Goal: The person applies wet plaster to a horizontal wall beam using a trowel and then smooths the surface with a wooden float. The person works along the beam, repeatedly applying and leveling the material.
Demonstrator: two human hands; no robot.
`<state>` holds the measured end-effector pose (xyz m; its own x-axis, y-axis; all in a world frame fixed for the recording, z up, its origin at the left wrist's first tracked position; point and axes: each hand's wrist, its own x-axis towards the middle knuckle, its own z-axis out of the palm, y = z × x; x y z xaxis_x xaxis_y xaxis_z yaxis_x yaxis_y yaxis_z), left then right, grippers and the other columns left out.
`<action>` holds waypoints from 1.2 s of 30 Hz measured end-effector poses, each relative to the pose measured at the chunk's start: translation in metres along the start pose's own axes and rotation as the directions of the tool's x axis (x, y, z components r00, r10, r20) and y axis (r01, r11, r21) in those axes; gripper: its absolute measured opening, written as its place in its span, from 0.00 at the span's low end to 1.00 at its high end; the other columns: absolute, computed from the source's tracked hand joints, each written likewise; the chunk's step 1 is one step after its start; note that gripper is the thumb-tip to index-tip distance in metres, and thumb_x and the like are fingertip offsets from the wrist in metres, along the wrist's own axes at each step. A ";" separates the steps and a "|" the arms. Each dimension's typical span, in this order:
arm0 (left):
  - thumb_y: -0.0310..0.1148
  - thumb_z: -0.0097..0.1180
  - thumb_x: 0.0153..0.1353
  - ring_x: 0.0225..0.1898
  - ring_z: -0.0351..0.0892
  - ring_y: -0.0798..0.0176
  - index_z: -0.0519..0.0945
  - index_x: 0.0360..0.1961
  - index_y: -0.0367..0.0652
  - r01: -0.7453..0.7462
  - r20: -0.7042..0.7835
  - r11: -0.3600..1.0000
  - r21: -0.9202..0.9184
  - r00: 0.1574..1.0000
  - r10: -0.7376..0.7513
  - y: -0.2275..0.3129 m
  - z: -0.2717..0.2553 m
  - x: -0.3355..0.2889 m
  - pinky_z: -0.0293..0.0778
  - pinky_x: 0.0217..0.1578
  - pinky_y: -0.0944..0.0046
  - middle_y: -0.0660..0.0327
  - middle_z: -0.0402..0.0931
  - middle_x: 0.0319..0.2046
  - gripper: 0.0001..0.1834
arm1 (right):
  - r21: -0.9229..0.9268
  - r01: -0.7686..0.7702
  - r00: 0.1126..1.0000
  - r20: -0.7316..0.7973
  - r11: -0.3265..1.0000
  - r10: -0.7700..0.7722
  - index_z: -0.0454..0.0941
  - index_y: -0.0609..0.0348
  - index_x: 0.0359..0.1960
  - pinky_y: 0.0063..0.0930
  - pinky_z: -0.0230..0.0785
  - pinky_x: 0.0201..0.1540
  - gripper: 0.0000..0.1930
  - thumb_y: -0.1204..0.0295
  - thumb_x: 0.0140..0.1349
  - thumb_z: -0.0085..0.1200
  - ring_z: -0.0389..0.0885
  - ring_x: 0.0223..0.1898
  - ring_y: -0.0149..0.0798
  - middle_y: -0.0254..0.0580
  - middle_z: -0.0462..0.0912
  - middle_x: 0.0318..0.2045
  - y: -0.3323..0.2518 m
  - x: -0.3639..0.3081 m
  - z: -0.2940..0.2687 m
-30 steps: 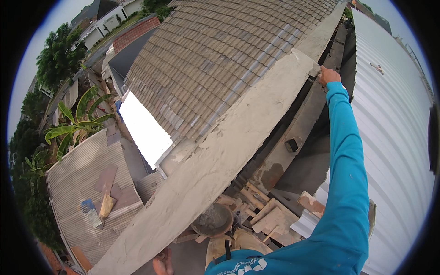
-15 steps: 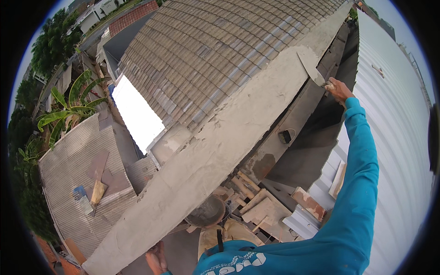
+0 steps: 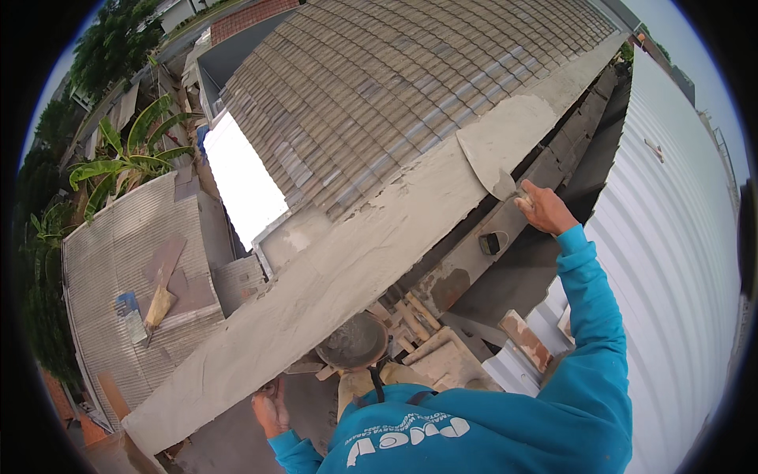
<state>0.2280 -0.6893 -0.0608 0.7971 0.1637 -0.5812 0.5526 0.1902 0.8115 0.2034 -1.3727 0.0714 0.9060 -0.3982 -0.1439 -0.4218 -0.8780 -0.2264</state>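
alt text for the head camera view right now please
A right hand holds a trowel, its blade against a long strip of grey mortar. The left hand is by the strip's lower edge, left of a round container of grey mix. A tiled roof lies beyond; pale corrugated roofing fills the right.

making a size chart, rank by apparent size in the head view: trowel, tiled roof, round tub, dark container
1. Tiled roof
2. Trowel and round tub: too alike to rank
3. Dark container
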 end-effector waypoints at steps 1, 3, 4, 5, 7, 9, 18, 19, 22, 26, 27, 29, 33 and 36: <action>0.18 0.45 0.51 0.55 0.73 0.46 0.69 0.56 0.34 -0.024 0.023 0.997 0.068 0.999 0.023 -0.005 -0.004 0.002 0.67 0.62 0.42 0.53 0.71 0.47 0.27 | -0.001 0.002 1.000 -0.011 1.000 -0.002 0.66 0.59 0.42 0.57 0.67 0.37 0.15 0.61 0.65 0.52 0.76 0.36 0.69 0.64 0.78 0.28 -0.010 -0.003 0.002; 0.18 0.45 0.51 0.54 0.73 0.47 0.69 0.56 0.34 -0.065 0.050 0.984 0.165 0.997 0.057 -0.012 -0.010 0.005 0.68 0.62 0.43 0.54 0.71 0.46 0.27 | -0.009 0.005 1.000 -0.014 1.000 -0.005 0.66 0.60 0.41 0.57 0.67 0.37 0.15 0.61 0.65 0.52 0.77 0.36 0.68 0.64 0.79 0.28 -0.023 -0.010 0.005; 0.18 0.45 0.51 0.54 0.74 0.47 0.68 0.56 0.34 -0.071 0.047 0.984 0.162 0.997 0.064 -0.010 -0.005 0.004 0.68 0.62 0.43 0.55 0.71 0.45 0.27 | -0.016 0.006 1.000 -0.009 1.000 -0.006 0.66 0.60 0.41 0.57 0.67 0.36 0.15 0.61 0.65 0.52 0.77 0.36 0.68 0.64 0.79 0.28 -0.026 -0.012 0.007; 0.18 0.45 0.51 0.54 0.74 0.47 0.68 0.56 0.34 -0.076 0.044 0.984 0.162 0.997 0.070 -0.006 -0.001 0.003 0.68 0.62 0.43 0.55 0.71 0.44 0.27 | -0.024 0.007 1.000 -0.004 1.000 -0.007 0.66 0.60 0.41 0.57 0.67 0.36 0.15 0.61 0.65 0.52 0.77 0.36 0.68 0.64 0.79 0.28 -0.030 -0.014 0.008; 0.18 0.45 0.51 0.53 0.74 0.48 0.68 0.56 0.34 -0.060 0.037 0.994 0.089 0.998 0.057 0.003 0.010 -0.004 0.69 0.61 0.43 0.55 0.70 0.44 0.27 | 0.033 0.032 0.999 0.017 0.999 -0.033 0.66 0.60 0.41 0.57 0.67 0.36 0.16 0.61 0.65 0.52 0.77 0.35 0.69 0.65 0.79 0.28 -0.047 -0.025 0.014; 0.18 0.45 0.52 0.53 0.74 0.47 0.68 0.56 0.34 -0.045 0.056 0.999 -0.016 0.997 0.046 0.001 0.006 -0.005 0.70 0.61 0.44 0.55 0.70 0.44 0.27 | 0.051 0.049 0.998 0.038 0.998 -0.051 0.66 0.61 0.42 0.57 0.67 0.35 0.16 0.60 0.65 0.52 0.76 0.35 0.70 0.66 0.78 0.27 -0.067 -0.029 0.021; 0.18 0.45 0.52 0.57 0.74 0.45 0.68 0.56 0.30 0.018 0.085 0.941 -0.337 0.996 0.011 -0.001 0.005 -0.006 0.71 0.60 0.46 0.52 0.72 0.47 0.26 | 0.054 0.103 0.989 0.104 0.993 -0.108 0.67 0.60 0.41 0.57 0.68 0.37 0.16 0.60 0.65 0.52 0.77 0.35 0.69 0.65 0.79 0.27 -0.131 -0.055 0.023; 0.18 0.45 0.52 0.57 0.74 0.45 0.68 0.56 0.30 0.010 0.094 0.945 -0.327 0.995 0.021 -0.002 0.005 -0.006 0.71 0.59 0.46 0.53 0.72 0.47 0.26 | 0.046 0.111 0.986 0.122 0.993 -0.116 0.67 0.60 0.41 0.57 0.68 0.37 0.16 0.59 0.65 0.52 0.77 0.35 0.69 0.65 0.79 0.27 -0.139 -0.060 0.019; 0.19 0.45 0.53 0.56 0.75 0.47 0.68 0.56 0.29 0.043 0.051 0.929 -0.367 0.998 -0.026 0.005 0.008 -0.012 0.71 0.59 0.47 0.54 0.72 0.45 0.26 | -0.036 0.136 0.981 0.144 0.990 -0.129 0.68 0.59 0.42 0.58 0.69 0.38 0.16 0.59 0.64 0.52 0.78 0.35 0.67 0.63 0.80 0.28 -0.160 -0.072 0.010; 0.19 0.45 0.53 0.54 0.75 0.48 0.69 0.54 0.30 0.035 0.053 0.925 -0.377 0.998 -0.016 0.004 0.009 -0.013 0.72 0.57 0.48 0.55 0.71 0.43 0.24 | -0.154 0.290 0.953 0.137 0.945 -0.270 0.69 0.58 0.43 0.56 0.71 0.36 0.16 0.59 0.64 0.52 0.80 0.34 0.64 0.60 0.81 0.27 -0.171 -0.060 0.003; 0.19 0.45 0.54 0.54 0.76 0.48 0.70 0.53 0.30 0.030 0.044 0.927 -0.373 0.999 -0.015 0.004 0.008 -0.012 0.73 0.57 0.49 0.55 0.71 0.43 0.23 | -0.183 0.314 0.947 0.123 0.932 -0.295 0.69 0.58 0.43 0.56 0.72 0.36 0.16 0.59 0.64 0.52 0.80 0.33 0.63 0.59 0.81 0.27 -0.172 -0.052 0.005; 0.19 0.45 0.54 0.53 0.76 0.48 0.70 0.52 0.30 0.030 0.040 0.932 -0.362 0.999 -0.017 0.005 0.009 -0.011 0.73 0.56 0.49 0.55 0.71 0.42 0.21 | -0.242 0.348 0.937 0.097 0.906 -0.335 0.70 0.57 0.44 0.55 0.73 0.36 0.16 0.58 0.64 0.52 0.81 0.33 0.63 0.58 0.81 0.26 -0.166 -0.034 0.014; 0.18 0.45 0.54 0.53 0.76 0.48 0.71 0.50 0.30 0.041 0.046 0.935 -0.351 0.999 -0.027 0.002 0.006 -0.010 0.73 0.56 0.48 0.55 0.71 0.42 0.19 | -0.342 0.233 0.973 0.079 0.910 -0.219 0.70 0.57 0.45 0.55 0.73 0.38 0.17 0.57 0.64 0.51 0.81 0.35 0.63 0.59 0.82 0.29 -0.128 0.017 0.018; 0.18 0.44 0.54 0.54 0.76 0.48 0.71 0.48 0.30 0.045 0.055 0.932 -0.360 0.998 -0.027 0.000 0.003 -0.006 0.73 0.57 0.47 0.55 0.71 0.41 0.18 | -0.404 0.099 0.995 0.010 0.909 -0.103 0.71 0.57 0.46 0.54 0.73 0.41 0.18 0.56 0.64 0.51 0.82 0.38 0.62 0.60 0.83 0.32 -0.100 0.046 0.004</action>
<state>0.2240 -0.6933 -0.0565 0.7938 0.1052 -0.5990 0.4636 0.5328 0.7079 0.2868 -1.3020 0.0838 0.9443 -0.3026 -0.1293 -0.2796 -0.9450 0.1696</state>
